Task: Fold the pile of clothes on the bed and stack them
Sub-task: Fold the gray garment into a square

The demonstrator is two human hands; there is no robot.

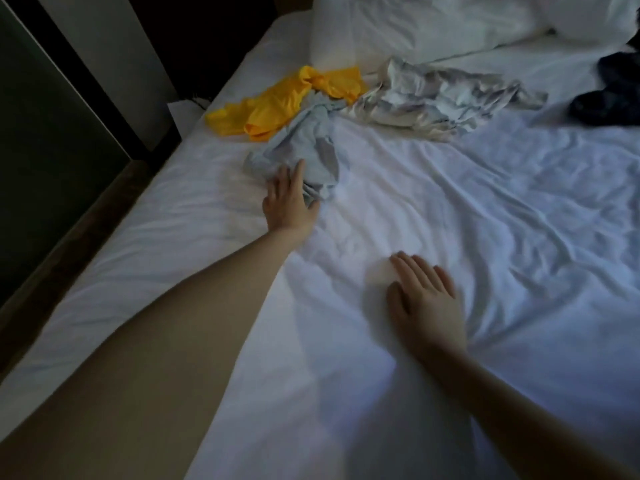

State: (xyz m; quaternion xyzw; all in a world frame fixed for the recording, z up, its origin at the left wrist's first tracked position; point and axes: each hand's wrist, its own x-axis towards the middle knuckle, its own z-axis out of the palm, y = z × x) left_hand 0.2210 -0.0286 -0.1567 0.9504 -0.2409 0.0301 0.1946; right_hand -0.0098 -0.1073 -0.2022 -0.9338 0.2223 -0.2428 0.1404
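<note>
White wrinkled sheeting covers the bed (502, 244), which fills most of the view, and the clothes lie unfolded in a loose line across its far half. A pale blue garment (304, 143) is crumpled at the left of that line, nearest the person. Its far end touches a yellow garment (291, 102), which is bunched up close to the bed's left edge. Just right of these, a grey-and-white garment (440, 98) is spread out in rumpled folds, its left end meeting the other two. A dark garment (613, 95) sits well apart at the far right, partly cut off by the edge of the view. The left hand (289, 200) is stretched out on a bare arm. It lies open on the near end of the pale blue garment, fingers straight on the cloth and thumb spread out beside it (whether the thumb is tucked under the edge I cannot tell). The right hand (424, 299) is nearer and further right, resting flat and open on the bare sheet with the fingers straight and close together, holding nothing. White pillows (398, 26) are heaped at the far end of the bed. A dark wall panel (41, 133) runs along the bed's left side.
</note>
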